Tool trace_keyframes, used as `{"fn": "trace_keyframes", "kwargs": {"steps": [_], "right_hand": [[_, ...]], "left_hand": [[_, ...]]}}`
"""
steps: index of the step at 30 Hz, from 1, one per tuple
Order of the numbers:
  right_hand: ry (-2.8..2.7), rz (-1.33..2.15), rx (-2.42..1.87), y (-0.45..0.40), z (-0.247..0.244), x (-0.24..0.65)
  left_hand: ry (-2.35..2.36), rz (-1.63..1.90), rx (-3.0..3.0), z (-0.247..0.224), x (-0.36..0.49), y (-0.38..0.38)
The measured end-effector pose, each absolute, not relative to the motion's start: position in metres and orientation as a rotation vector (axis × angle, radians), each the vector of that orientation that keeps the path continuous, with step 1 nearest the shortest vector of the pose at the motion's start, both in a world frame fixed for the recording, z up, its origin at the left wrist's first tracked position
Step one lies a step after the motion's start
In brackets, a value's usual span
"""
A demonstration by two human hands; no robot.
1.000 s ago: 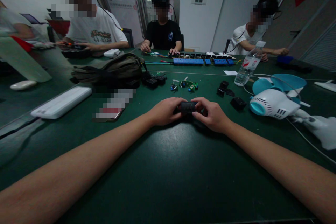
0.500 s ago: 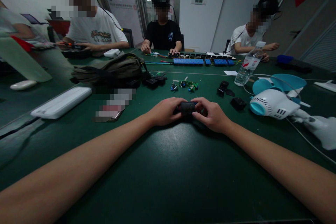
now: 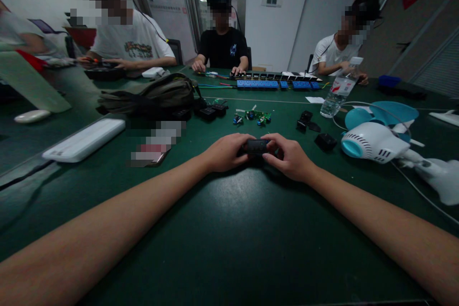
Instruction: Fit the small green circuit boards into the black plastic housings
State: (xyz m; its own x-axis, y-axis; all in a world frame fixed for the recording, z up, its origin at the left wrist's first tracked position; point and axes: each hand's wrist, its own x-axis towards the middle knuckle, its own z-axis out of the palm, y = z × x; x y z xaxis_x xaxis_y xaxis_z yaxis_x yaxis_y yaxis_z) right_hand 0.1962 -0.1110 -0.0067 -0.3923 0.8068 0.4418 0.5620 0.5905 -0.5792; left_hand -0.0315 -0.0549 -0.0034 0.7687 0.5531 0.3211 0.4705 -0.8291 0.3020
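A small black plastic case [image 3: 257,146] is held between my two hands, just above or on the green table [image 3: 229,239]; which, I cannot tell. My left hand [image 3: 226,153] is closed on its left end, thumb below and fingers on top. At the other end my right hand [image 3: 288,155] pinches it between thumb and fingers. Beyond the hands lie several small green circuit boards [image 3: 253,114] with blue parts. Black plastic pieces [image 3: 304,122] and a black box-like part [image 3: 325,141] sit to the right of my right hand.
A white and teal fan [image 3: 376,141] lies at the right, near a water bottle [image 3: 337,93]. Left are a white power strip [image 3: 86,139], a dark bag [image 3: 150,95] and more black cases [image 3: 210,111]. Several people sit across the table, behind a row of blue blocks [image 3: 258,84].
My hands and the black case stay practically still. Across the table at the right, a co-worker's raised hand has drawn back in toward the body.
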Motion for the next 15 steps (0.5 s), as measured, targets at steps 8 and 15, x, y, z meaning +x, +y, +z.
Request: {"fn": "trace_keyframes", "kwargs": {"steps": [8, 15], "right_hand": [[-2.108, 0.413, -1.076, -0.1106, -0.0081, 0.1965], [-2.103, 0.425, -1.076, -0.1115, -0.0065, 0.1961]], "left_hand": [[0.801, 0.602, 2.763, -0.0041, -0.032, -0.0546], [0.802, 0.6, 2.761, -0.0037, -0.0313, -0.0547]]}}
